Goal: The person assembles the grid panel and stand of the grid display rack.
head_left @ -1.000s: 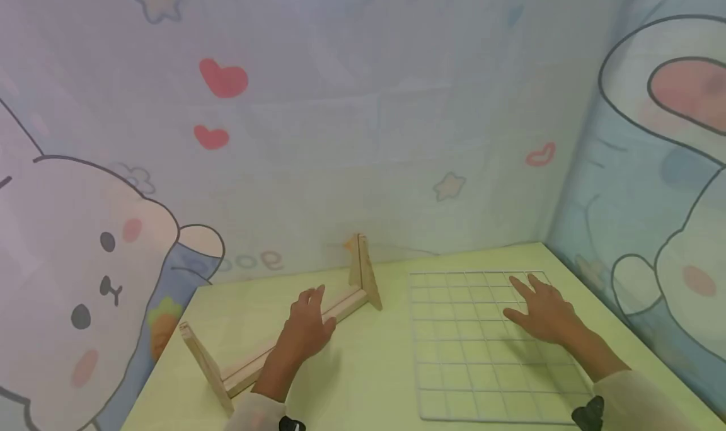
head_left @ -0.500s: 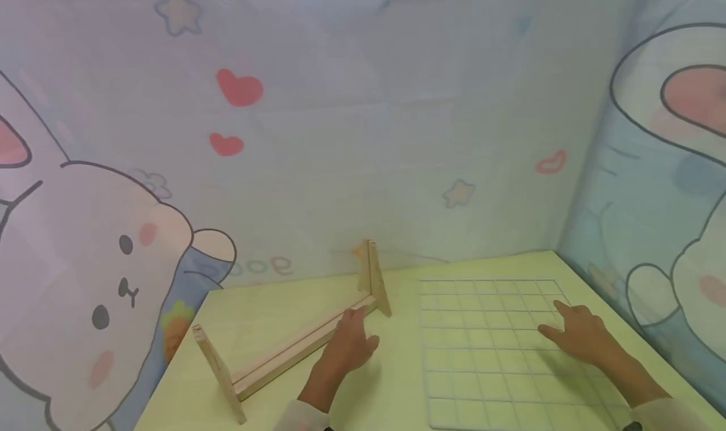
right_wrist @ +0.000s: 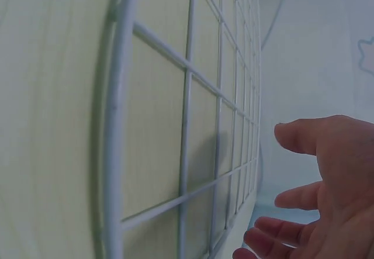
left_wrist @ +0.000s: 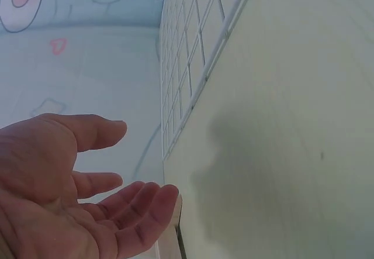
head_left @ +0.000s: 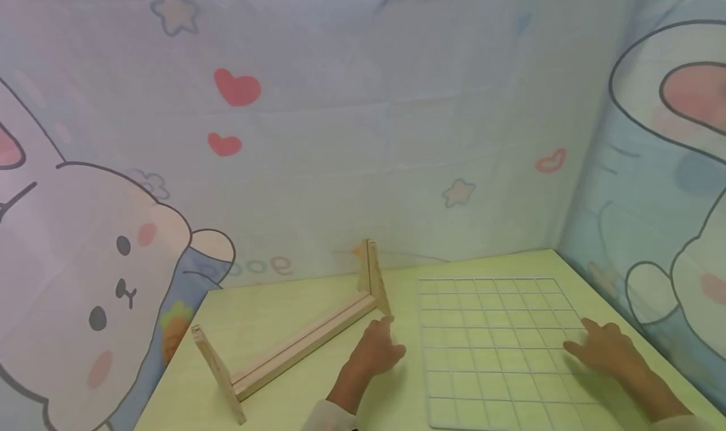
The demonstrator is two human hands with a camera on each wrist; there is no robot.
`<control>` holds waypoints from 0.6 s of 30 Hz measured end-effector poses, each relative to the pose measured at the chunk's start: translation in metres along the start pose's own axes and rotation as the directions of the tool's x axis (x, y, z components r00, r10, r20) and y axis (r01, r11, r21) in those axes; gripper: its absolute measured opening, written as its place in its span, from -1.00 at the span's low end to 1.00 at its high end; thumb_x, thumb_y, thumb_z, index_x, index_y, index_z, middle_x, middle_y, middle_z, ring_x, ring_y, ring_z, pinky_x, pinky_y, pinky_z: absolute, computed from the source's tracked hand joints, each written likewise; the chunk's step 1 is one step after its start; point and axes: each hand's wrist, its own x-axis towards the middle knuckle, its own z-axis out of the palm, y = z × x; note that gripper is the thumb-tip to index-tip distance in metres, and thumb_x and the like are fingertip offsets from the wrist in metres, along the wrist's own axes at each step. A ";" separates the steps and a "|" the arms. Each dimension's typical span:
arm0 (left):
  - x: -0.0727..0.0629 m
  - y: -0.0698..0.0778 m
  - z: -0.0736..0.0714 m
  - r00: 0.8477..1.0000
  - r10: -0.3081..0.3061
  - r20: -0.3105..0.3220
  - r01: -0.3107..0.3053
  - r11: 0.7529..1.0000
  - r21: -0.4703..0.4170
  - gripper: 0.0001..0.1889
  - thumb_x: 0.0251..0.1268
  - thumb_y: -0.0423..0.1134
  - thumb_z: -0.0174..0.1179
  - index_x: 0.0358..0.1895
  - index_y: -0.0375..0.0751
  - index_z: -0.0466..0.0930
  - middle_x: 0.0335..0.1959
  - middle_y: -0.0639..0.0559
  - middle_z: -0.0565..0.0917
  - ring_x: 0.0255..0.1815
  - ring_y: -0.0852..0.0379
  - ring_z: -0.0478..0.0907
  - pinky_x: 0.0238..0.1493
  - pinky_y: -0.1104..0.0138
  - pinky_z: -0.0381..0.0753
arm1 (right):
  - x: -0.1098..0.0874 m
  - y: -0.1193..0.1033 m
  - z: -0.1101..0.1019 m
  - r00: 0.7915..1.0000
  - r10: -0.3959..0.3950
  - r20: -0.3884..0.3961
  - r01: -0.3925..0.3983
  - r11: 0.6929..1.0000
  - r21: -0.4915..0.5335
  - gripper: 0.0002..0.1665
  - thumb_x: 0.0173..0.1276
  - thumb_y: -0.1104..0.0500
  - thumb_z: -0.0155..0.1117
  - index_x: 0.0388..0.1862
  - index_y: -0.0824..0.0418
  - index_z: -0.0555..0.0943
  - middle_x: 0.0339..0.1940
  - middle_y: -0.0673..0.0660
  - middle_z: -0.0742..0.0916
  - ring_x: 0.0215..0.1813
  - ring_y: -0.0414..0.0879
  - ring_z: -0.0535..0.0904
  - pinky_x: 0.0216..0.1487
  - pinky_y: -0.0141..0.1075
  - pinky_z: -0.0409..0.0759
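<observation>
A white wire grid panel (head_left: 488, 349) lies flat on the table, its square mesh showing in every view. My right hand (head_left: 609, 352) hovers over the panel's right edge, fingers relaxed and spread from the thumb, holding nothing. Between the panel and a wooden stand (head_left: 306, 346) is my left hand (head_left: 374, 349), also holding nothing; its fingers are loosely bent in the left wrist view, with a shadow on the table beside them. The stand has a long double rail joining two upright end pieces, and it sits at an angle on the left half.
The pale yellow-green table (head_left: 272, 406) runs back to a fabric backdrop (head_left: 351, 135) printed with rabbits, hearts and stars. The far end piece of the stand stands close to that backdrop. A second backdrop panel (head_left: 652, 198) borders the table's right side.
My left hand has moved right, away from over the stand's rail to the gap beside the grid panel. The right hand has shifted right and nearer, to the panel's edge. The head view turned slightly.
</observation>
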 end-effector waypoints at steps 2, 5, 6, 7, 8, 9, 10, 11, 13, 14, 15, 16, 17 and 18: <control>0.002 0.003 0.005 1.000 -0.005 0.006 0.005 1.000 0.002 -0.27 0.15 -0.22 0.26 0.42 -0.38 0.34 0.22 -0.36 0.51 0.28 -0.32 0.48 0.23 -0.17 0.54 | -0.002 0.002 0.000 0.999 0.017 0.036 -0.017 1.000 -0.003 0.00 0.40 -0.18 0.21 0.29 0.75 0.26 0.02 0.78 0.49 0.07 0.66 0.41 0.01 0.38 0.47; 0.005 0.007 0.015 1.000 -0.001 0.016 0.001 1.000 0.004 -0.28 0.13 -0.22 0.29 0.40 -0.40 0.36 0.22 -0.39 0.53 0.30 -0.34 0.48 0.28 -0.17 0.51 | -0.006 0.005 0.001 0.994 0.038 0.101 -0.038 0.999 -0.003 0.01 0.40 -0.18 0.21 0.27 0.77 0.25 0.03 0.77 0.50 0.07 0.65 0.41 -0.01 0.37 0.49; 0.005 0.008 0.019 1.000 -0.002 0.022 0.002 1.000 0.005 -0.28 0.13 -0.22 0.29 0.40 -0.40 0.36 0.22 -0.40 0.53 0.31 -0.34 0.47 0.29 -0.16 0.51 | -0.008 0.006 0.002 0.992 0.042 0.120 -0.042 0.999 -0.002 0.02 0.40 -0.18 0.21 0.27 0.77 0.25 0.03 0.76 0.50 0.07 0.64 0.41 -0.02 0.37 0.50; 0.006 0.009 0.023 0.999 -0.004 0.032 0.004 1.000 0.001 -0.27 0.13 -0.22 0.29 0.40 -0.39 0.36 0.23 -0.41 0.52 0.32 -0.35 0.47 0.30 -0.17 0.50 | -0.009 0.006 0.002 0.989 0.048 0.138 -0.048 0.999 -0.001 0.02 0.39 -0.18 0.20 0.26 0.77 0.24 0.03 0.76 0.51 0.07 0.63 0.42 -0.02 0.36 0.51; 0.006 0.009 0.027 0.999 0.001 0.041 -0.001 1.000 -0.001 -0.27 0.12 -0.23 0.30 0.40 -0.41 0.36 0.23 -0.42 0.52 0.32 -0.36 0.47 0.30 -0.17 0.50 | -0.010 0.006 0.003 0.987 0.056 0.154 -0.056 0.998 0.000 0.02 0.40 -0.19 0.20 0.26 0.77 0.25 0.03 0.75 0.51 0.07 0.63 0.41 -0.02 0.36 0.51; 0.006 0.010 0.030 0.999 0.003 0.051 -0.003 1.000 0.001 -0.27 0.12 -0.22 0.30 0.40 -0.41 0.35 0.23 -0.43 0.52 0.32 -0.35 0.47 0.31 -0.16 0.49 | -0.012 0.007 0.003 0.984 0.061 0.166 -0.062 0.998 0.001 0.01 0.39 -0.19 0.19 0.25 0.77 0.25 0.04 0.75 0.51 0.07 0.62 0.42 -0.01 0.35 0.51; 0.006 0.011 0.033 0.998 0.004 0.063 -0.004 1.000 0.000 -0.26 0.12 -0.22 0.30 0.40 -0.41 0.35 0.23 -0.43 0.52 0.33 -0.35 0.47 0.32 -0.16 0.49 | -0.013 0.007 0.004 0.982 0.069 0.176 -0.070 0.998 0.001 0.01 0.39 -0.18 0.18 0.24 0.77 0.26 0.03 0.74 0.51 0.06 0.61 0.42 -0.01 0.35 0.51; 0.005 0.013 0.036 0.997 -0.002 0.077 0.002 1.000 0.009 -0.26 0.13 -0.21 0.30 0.42 -0.39 0.34 0.24 -0.42 0.52 0.34 -0.34 0.46 0.34 -0.14 0.49 | -0.014 0.008 0.004 0.980 0.077 0.183 -0.078 0.997 0.001 0.00 0.38 -0.19 0.18 0.23 0.77 0.26 0.02 0.73 0.51 0.05 0.59 0.43 0.00 0.35 0.51; 0.004 0.016 0.039 0.996 0.001 0.094 -0.002 1.000 0.011 -0.26 0.13 -0.21 0.30 0.42 -0.39 0.34 0.23 -0.42 0.53 0.33 -0.33 0.47 0.34 -0.13 0.49 | -0.015 0.009 0.004 0.978 0.085 0.189 -0.086 0.996 -0.002 -0.04 0.37 -0.18 0.17 0.18 0.75 0.31 -0.03 0.69 0.54 0.01 0.54 0.46 -0.02 0.33 0.52; 0.004 0.017 0.040 0.995 0.004 0.102 -0.005 1.000 0.015 -0.26 0.13 -0.21 0.31 0.41 -0.40 0.34 0.23 -0.42 0.53 0.33 -0.33 0.48 0.33 -0.13 0.49 | -0.016 0.009 0.004 0.977 0.086 0.195 -0.087 0.996 -0.003 -0.07 0.38 -0.17 0.17 0.15 0.75 0.33 -0.05 0.66 0.56 -0.01 0.51 0.47 -0.03 0.32 0.52; 0.004 0.019 0.041 0.994 0.002 0.110 -0.004 1.000 0.019 -0.25 0.13 -0.20 0.31 0.42 -0.39 0.34 0.23 -0.42 0.54 0.33 -0.32 0.48 0.34 -0.12 0.49 | -0.017 0.010 0.004 0.976 0.087 0.200 -0.088 0.996 -0.002 -0.09 0.37 -0.17 0.16 0.13 0.74 0.35 -0.08 0.63 0.58 -0.03 0.48 0.48 -0.05 0.31 0.53; 0.003 0.021 0.042 0.993 0.003 0.114 -0.006 1.000 0.025 -0.25 0.13 -0.20 0.31 0.42 -0.39 0.34 0.23 -0.41 0.54 0.33 -0.32 0.48 0.34 -0.11 0.50 | -0.018 0.010 0.003 0.975 0.087 0.207 -0.089 0.996 0.000 -0.11 0.37 -0.16 0.16 0.10 0.73 0.37 -0.10 0.60 0.59 -0.05 0.45 0.49 -0.07 0.30 0.53; 0.003 0.022 0.042 0.993 0.006 0.119 -0.010 0.999 0.031 -0.25 0.13 -0.20 0.31 0.42 -0.39 0.34 0.23 -0.41 0.55 0.33 -0.32 0.49 0.34 -0.11 0.50 | -0.018 0.011 0.003 0.973 0.086 0.213 -0.088 0.996 0.003 -0.13 0.37 -0.16 0.16 0.08 0.72 0.39 -0.12 0.57 0.60 -0.06 0.42 0.49 -0.09 0.29 0.54; 0.003 0.024 0.042 0.993 0.015 0.120 -0.019 0.999 0.027 -0.25 0.12 -0.21 0.32 0.41 -0.41 0.34 0.22 -0.42 0.56 0.32 -0.34 0.50 0.32 -0.12 0.51 | -0.019 0.011 0.002 0.971 0.086 0.221 -0.090 0.996 0.004 -0.14 0.37 -0.16 0.15 0.07 0.71 0.40 -0.13 0.55 0.60 -0.07 0.41 0.50 -0.11 0.29 0.54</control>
